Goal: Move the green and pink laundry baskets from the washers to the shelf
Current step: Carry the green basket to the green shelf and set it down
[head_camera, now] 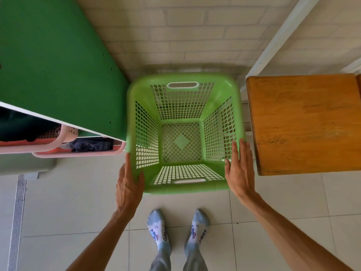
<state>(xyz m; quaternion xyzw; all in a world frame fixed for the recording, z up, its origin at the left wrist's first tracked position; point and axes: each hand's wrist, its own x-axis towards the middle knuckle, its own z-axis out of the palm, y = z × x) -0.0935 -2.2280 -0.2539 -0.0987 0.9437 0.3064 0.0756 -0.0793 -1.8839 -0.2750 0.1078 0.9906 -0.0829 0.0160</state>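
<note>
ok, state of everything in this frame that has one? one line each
green basket: upright, empty, on the floor between the green shelf and the wooden table
left hand: on the basket's near left rim, thumb hooked inside
right hand: flat, open against the basket's right rim
pink baskets: two, in the shelf, holding clothes
green shelf: baskets in its compartment
wooden table: top bare
</note>
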